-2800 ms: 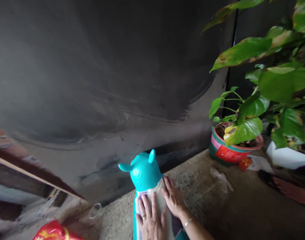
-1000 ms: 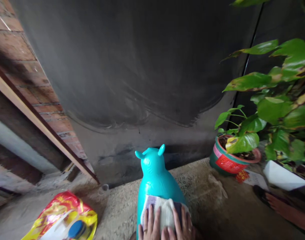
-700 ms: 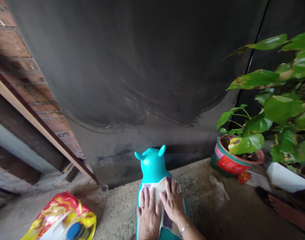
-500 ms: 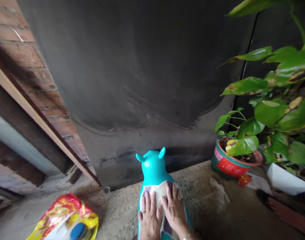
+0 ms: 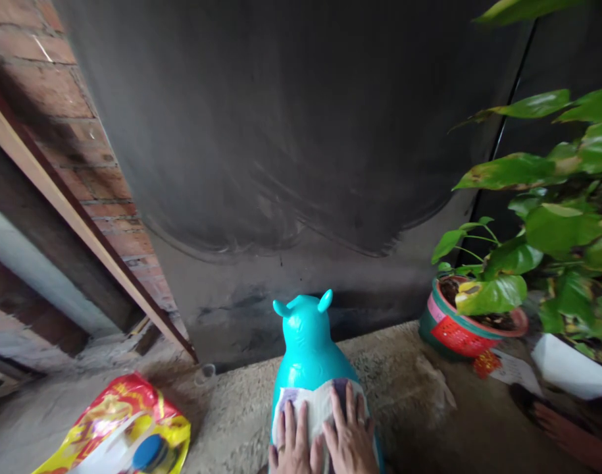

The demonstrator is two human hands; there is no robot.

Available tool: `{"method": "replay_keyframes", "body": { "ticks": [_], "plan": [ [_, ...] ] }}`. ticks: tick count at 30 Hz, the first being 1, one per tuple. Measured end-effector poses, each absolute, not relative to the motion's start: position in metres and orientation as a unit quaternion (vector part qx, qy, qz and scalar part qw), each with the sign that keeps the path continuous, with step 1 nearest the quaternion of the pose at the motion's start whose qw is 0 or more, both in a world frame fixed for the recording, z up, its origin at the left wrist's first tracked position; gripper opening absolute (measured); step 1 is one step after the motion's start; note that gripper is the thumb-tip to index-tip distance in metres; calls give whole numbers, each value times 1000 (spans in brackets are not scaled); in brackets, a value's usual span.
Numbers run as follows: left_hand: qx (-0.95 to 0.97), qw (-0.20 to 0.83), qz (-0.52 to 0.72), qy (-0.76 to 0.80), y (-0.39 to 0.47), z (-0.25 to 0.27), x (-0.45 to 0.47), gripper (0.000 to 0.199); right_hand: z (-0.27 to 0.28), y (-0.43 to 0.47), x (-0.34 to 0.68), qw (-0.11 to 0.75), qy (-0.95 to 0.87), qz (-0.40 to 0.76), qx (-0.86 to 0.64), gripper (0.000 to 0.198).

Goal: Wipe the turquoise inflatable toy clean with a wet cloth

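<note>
A turquoise inflatable animal toy with two small ears stands low in the middle of the view, its head toward the dark wall. Over its back lies a white cloth with purple patches. Pressed flat on the cloth's left half is my left hand, fingers spread, a ring on one finger. My right hand rests flat on the right half, fingers also apart. Both wrists run out of the bottom of the view.
A dark panel stands ahead, beside a brick wall. Left on the concrete floor lies a red and yellow bag with a blue-capped container. On the right are a potted plant, a white planter and a person's foot.
Both hands and the cloth have slid back along the toy toward me, baring more turquoise behind its head. The view has shifted slightly.
</note>
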State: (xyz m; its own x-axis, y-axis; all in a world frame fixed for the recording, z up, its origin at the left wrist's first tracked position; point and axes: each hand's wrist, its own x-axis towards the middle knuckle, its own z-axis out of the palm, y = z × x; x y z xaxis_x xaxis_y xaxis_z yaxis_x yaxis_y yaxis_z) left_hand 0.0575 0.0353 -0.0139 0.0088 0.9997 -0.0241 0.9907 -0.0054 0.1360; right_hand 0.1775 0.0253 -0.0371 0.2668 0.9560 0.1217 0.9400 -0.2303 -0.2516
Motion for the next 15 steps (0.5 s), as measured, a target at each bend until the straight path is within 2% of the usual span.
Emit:
{"method": "replay_keyframes", "body": {
  "ticks": [4, 7, 12, 15],
  "plan": [
    [706, 85, 33, 702, 65, 1, 63, 52, -3, 67, 183, 132, -619, 81, -770, 57],
    [702, 92, 36, 706, 71, 9, 65, 52, 4, 74, 182, 135, -618, 78, -770, 57],
    [690, 89, 47, 717, 44, -7, 59, 49, -30, 30, 171, 166, -613, -24, -772, 55],
    [692, 64, 78, 715, 22, -27, 53, 51, -60, -8, 160, 179, -598, -116, -773, 41]
  ]
}}
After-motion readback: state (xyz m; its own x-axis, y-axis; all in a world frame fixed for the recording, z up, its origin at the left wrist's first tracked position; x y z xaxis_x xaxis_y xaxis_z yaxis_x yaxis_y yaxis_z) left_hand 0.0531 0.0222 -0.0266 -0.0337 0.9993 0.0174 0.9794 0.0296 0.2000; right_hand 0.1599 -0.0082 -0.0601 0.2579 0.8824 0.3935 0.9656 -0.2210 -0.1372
